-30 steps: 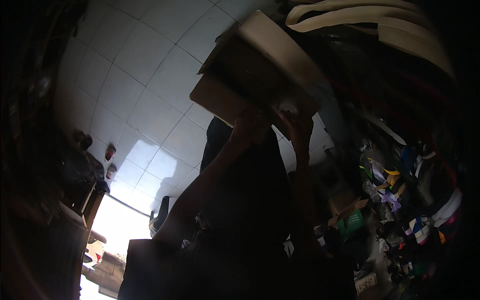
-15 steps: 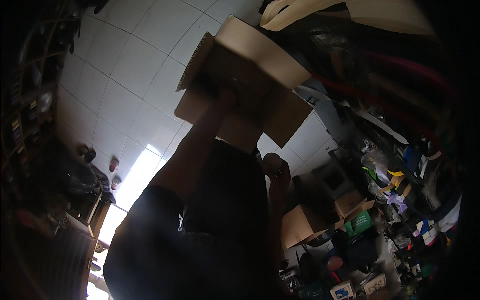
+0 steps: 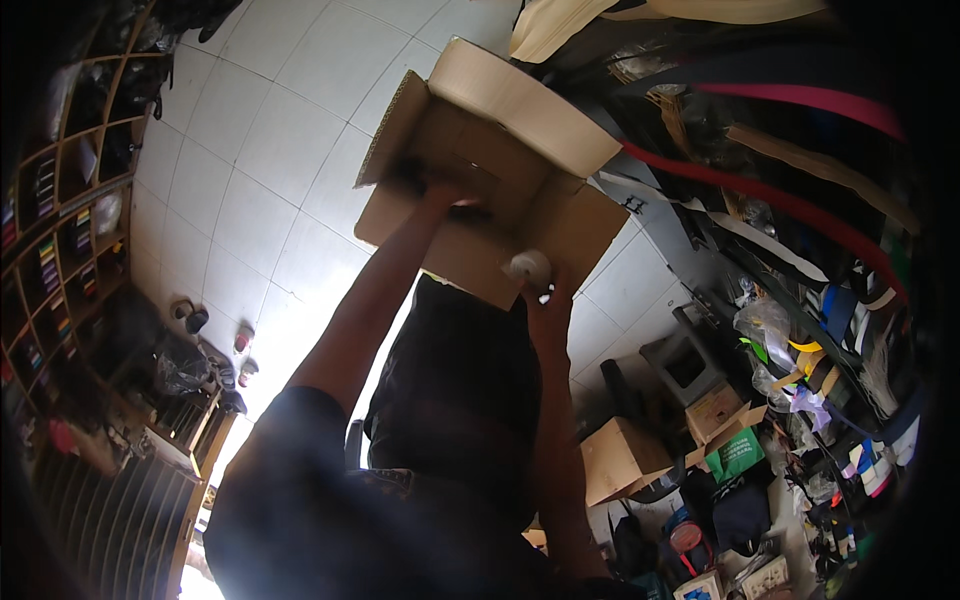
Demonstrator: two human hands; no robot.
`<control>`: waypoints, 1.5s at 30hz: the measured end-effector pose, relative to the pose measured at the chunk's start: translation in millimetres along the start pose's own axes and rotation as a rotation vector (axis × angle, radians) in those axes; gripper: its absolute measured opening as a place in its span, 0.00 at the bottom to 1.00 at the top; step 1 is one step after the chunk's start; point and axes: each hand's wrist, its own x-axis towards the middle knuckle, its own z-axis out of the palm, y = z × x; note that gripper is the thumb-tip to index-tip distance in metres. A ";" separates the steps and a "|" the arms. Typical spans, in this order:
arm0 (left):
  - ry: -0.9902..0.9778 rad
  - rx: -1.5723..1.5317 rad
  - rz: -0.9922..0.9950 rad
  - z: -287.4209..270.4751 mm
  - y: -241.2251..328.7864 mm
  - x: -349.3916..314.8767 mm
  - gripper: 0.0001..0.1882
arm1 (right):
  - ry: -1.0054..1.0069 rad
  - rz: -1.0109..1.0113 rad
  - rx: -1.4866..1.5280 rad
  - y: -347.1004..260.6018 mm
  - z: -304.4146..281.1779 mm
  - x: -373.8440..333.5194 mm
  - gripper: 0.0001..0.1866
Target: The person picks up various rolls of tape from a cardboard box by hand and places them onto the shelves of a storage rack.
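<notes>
An open cardboard box (image 3: 525,105) stands tilted before me with its flaps spread. My left hand (image 3: 452,200) reaches inside it, closed around a dark, blurred item (image 3: 408,175) that shows on both sides of the hand; its kind cannot be made out. At the box's near right flap, my right hand (image 3: 546,295) is closed around a whitish round roll (image 3: 530,266). What the roll is made of is unclear.
Shelving with small colourful goods (image 3: 60,250) lines the left side. Fabric strips (image 3: 790,190) hang at right. Lower right are another cardboard box (image 3: 622,460), a green bag (image 3: 735,455) and clutter. Shoes (image 3: 190,316) lie on the tiled floor (image 3: 265,130).
My right hand has moved up with the roll, from below the box to its near right flap. My left hand stays inside the box, shifted slightly. The picture has become brighter.
</notes>
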 end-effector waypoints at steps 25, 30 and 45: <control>-0.204 -2.534 0.371 -119.3 29.4 -214.6 0.34 | 0.284 -0.327 0.482 -70.0 12.6 12.3 0.20; -0.283 -2.421 0.468 -97.8 55.1 -246.2 0.37 | 0.405 -0.173 0.392 -83.1 -34.0 -28.2 0.15; -0.091 -1.820 0.540 -88.0 254.2 -370.2 0.26 | 0.822 -0.486 0.398 38.0 -212.1 -134.6 0.09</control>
